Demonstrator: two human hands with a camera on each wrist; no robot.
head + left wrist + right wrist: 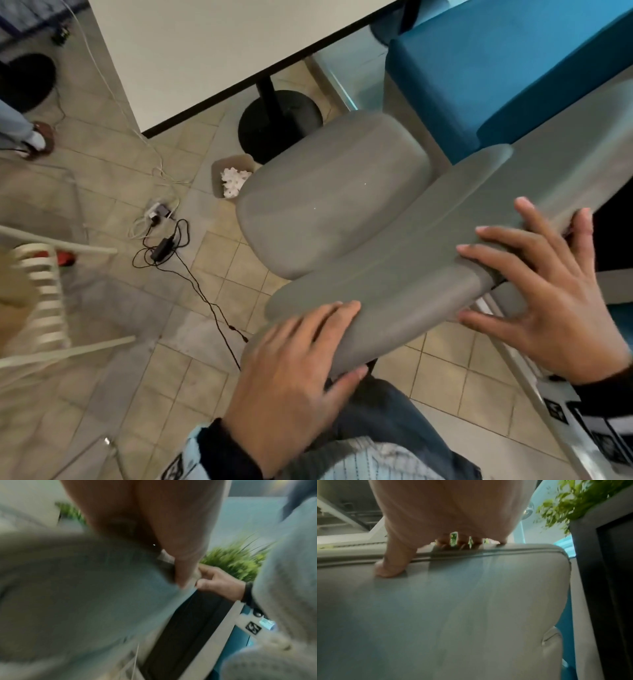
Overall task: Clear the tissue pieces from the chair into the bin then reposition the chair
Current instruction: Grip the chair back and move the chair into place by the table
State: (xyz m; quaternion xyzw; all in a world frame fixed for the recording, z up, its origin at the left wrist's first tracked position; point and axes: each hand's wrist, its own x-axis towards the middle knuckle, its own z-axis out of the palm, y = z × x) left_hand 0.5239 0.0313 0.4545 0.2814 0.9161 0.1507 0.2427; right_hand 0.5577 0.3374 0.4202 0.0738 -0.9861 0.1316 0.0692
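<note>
A grey upholstered chair stands before me; its seat (332,192) looks bare. My left hand (329,342) grips the near end of the chair's backrest (394,267), fingers over the top and thumb on the rear face. My right hand (496,284) grips the far end, fingers spread over the top edge. In the right wrist view the thumb (390,566) presses on the backrest (453,615). The blurred left wrist view shows the backrest (85,588) and my right hand (219,584). A small beige bin (219,168) on the floor left of the seat holds white tissue pieces (233,183).
A white table (222,51) on a black pedestal base (279,120) stands beyond the chair. A blue sofa (513,68) lies to the right, beside a dark planter with green plants (573,500). Cables and an adapter (161,246) trail on the tiles. A white slatted chair (44,291) is at left.
</note>
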